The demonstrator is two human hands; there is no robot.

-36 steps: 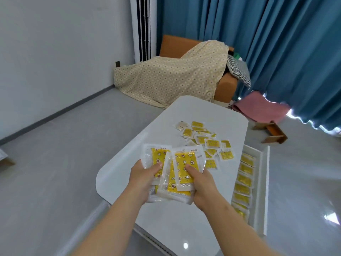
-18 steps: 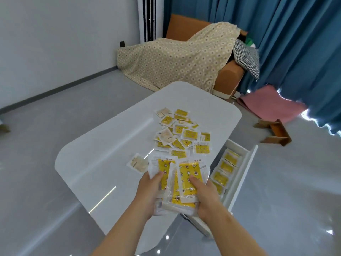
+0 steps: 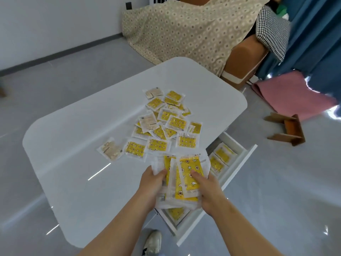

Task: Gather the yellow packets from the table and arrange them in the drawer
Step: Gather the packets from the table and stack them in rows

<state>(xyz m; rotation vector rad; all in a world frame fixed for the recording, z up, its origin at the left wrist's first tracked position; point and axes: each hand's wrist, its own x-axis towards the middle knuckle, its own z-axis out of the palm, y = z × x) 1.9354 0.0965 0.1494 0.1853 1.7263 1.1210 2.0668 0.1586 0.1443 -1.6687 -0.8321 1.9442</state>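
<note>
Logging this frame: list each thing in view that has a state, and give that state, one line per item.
left hand: closed on the stack of packets, thumb on top
right hand: closed on the same stack, thumb on top
stack of packets: held over the table's near edge
drawer: pulled open, packets lined up inside
loose packets: scattered on the table, overlapping, some face down
table: partly covered

We see a stack of yellow packets [image 3: 184, 180], clear-edged w/ star print, held upright-ish over the drawer's near end. More loose packets [image 3: 166, 124] lie in a messy overlapping heap mid-table, most yellow side up, a few showing pale backs. The white drawer [image 3: 238, 163] stands pulled open at the table's right edge w/ packets [image 3: 220, 156] lined in a row inside.
</note>
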